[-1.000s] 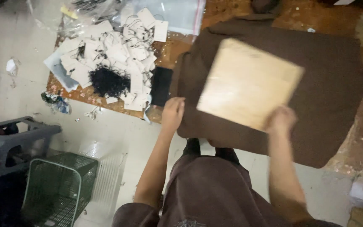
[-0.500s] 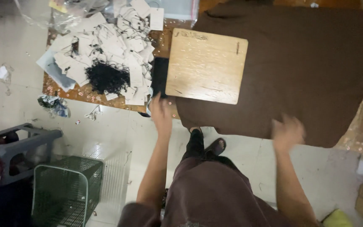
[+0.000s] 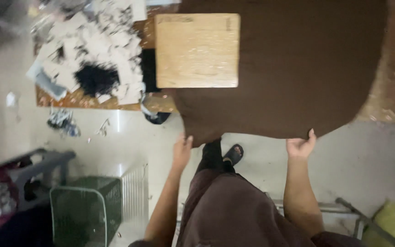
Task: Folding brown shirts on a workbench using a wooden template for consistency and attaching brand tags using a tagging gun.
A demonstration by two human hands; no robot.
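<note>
Brown cloth, one large sheet, is spread over the work surface, and its near edge is gripped at two places. The edge is pinched by the left hand at the hanging corner and by the right hand further along, fingers curled over the hem. One pale wooden board is laid on the cloth's far left part. One heap of white paper scraps with a black clump is seen beside the board. Pale floor lies open below the edge; one green wire basket is stood at the left.
</note>
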